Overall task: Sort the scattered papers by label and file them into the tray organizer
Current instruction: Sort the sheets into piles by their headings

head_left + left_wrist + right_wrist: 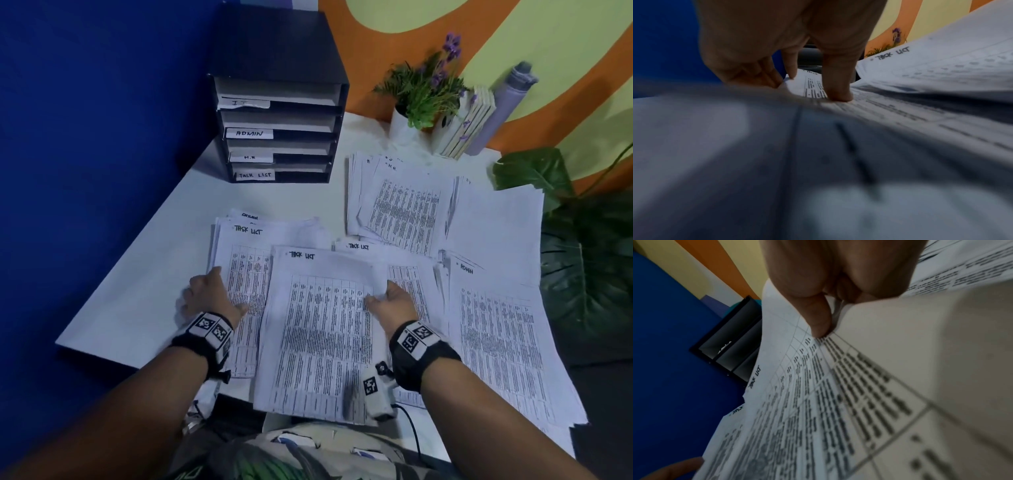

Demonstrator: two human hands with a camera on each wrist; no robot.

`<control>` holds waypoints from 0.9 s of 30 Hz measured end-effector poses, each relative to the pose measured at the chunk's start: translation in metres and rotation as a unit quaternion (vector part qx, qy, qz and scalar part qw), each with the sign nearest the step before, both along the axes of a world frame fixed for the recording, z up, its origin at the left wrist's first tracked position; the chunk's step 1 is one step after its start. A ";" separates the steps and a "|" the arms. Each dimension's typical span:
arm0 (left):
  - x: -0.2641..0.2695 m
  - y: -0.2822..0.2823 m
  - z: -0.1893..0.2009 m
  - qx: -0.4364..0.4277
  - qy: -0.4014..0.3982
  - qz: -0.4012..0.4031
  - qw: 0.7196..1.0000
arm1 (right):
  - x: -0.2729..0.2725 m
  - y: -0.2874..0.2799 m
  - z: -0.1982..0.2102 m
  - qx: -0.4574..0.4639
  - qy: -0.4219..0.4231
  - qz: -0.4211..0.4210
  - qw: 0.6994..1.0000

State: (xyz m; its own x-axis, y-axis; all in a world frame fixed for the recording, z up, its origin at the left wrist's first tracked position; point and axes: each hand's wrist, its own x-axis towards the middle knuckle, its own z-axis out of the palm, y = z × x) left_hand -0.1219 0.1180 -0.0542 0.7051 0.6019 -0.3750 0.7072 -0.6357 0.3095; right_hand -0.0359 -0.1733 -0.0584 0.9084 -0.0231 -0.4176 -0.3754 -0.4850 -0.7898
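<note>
Bare bench (144, 274) is left at nine o'clock; the tray organizer (281, 130) is approached across it, papers (404, 205) crowding two o'clock.

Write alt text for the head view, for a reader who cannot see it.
A right hand pinches a printed white sheet headed TASK LIST, while the left hand presses on a paper pile on a white table. A black four-tray organizer stands behind.

Right hand (838, 272) pinches a TASK LIST sheet (797, 402) (thumb on top); tray organizer (731, 345) stands behind, against the blue wall (674, 369)
</note>
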 end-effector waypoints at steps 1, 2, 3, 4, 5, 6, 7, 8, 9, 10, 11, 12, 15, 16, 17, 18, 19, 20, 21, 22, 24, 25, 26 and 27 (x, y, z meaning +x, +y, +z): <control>-0.001 0.002 0.001 -0.002 -0.009 0.001 1.000 | 0.000 0.000 -0.002 -0.005 0.003 0.001 1.000; -0.001 0.004 0.000 0.000 -0.021 -0.004 1.000 | 0.000 0.000 -0.006 0.000 0.009 -0.002 1.000; -0.001 0.004 -0.001 0.001 -0.035 -0.007 0.999 | -0.001 0.001 -0.006 0.007 0.019 -0.004 1.000; -0.001 0.005 -0.001 -0.002 -0.053 -0.006 0.999 | 0.000 0.001 -0.010 0.015 0.025 -0.007 1.000; -0.002 0.004 -0.001 -0.003 -0.075 -0.006 0.997 | 0.000 0.001 -0.009 0.023 0.027 -0.009 0.999; -0.004 0.005 -0.003 -0.002 -0.095 -0.005 0.996 | 0.000 0.001 -0.011 0.032 0.027 -0.010 0.999; -0.005 0.006 -0.004 0.001 -0.117 -0.005 0.993 | -0.001 0.001 -0.010 0.037 0.029 -0.010 0.999; -0.006 0.007 -0.006 0.002 -0.143 -0.006 0.990 | -0.001 0.000 -0.010 0.044 0.027 -0.008 0.999; -0.008 0.008 -0.007 -0.003 -0.170 -0.007 0.985 | -0.001 0.000 -0.010 0.047 0.025 -0.009 0.999; -0.008 0.008 -0.006 -0.013 -0.194 -0.006 0.981 | -0.001 -0.001 -0.010 0.055 0.024 -0.011 0.998; -0.009 0.009 -0.006 -0.026 -0.212 -0.005 0.977 | -0.001 -0.001 -0.010 0.063 0.026 -0.016 0.998; -0.008 0.009 -0.005 -0.038 -0.228 -0.002 0.973 | -0.001 -0.001 -0.011 0.075 0.030 -0.023 0.996; -0.005 0.008 0.000 -0.092 -0.243 0.053 0.964 | -0.002 0.001 -0.010 0.109 0.042 -0.031 0.993; -0.004 0.007 0.001 -0.122 -0.244 0.076 0.959 | -0.001 0.001 -0.010 0.118 0.042 -0.032 0.992; -0.002 0.007 0.002 -0.154 -0.248 0.096 0.952 | -0.001 0.002 -0.009 0.120 0.041 -0.029 0.991; -0.001 0.007 0.003 -0.184 -0.255 0.109 0.943 | 0.000 0.003 -0.009 0.126 0.039 -0.029 0.991; 0.000 0.007 0.004 -0.210 -0.257 0.119 0.935 | 0.000 0.005 -0.007 0.129 0.039 -0.031 0.990; 0.001 0.007 0.005 -0.232 -0.258 0.127 0.929 | 0.001 0.007 -0.007 0.140 0.040 -0.036 0.989; 0.001 0.007 0.005 -0.251 -0.251 0.130 0.926 | 0.001 0.009 -0.005 0.147 0.043 -0.039 0.987; 0.002 0.007 0.004 -0.267 -0.244 0.128 0.923 | 0.001 0.011 -0.004 0.157 0.042 -0.046 0.986; 0.003 0.004 0.003 -0.291 -0.233 0.120 0.920 | 0.002 0.015 -0.001 0.165 0.034 -0.059 0.984; 0.003 0.003 0.003 -0.293 -0.232 0.116 0.920 | 0.003 0.015 0.000 0.160 0.025 -0.061 0.985; 0.004 0.002 0.003 -0.287 -0.232 0.110 0.923 | 0.004 0.015 -0.001 0.150 0.011 -0.064 0.987; 0.004 0.001 0.003 -0.275 -0.225 0.100 0.929 | 0.004 0.014 0.001 0.129 -0.002 -0.062 0.990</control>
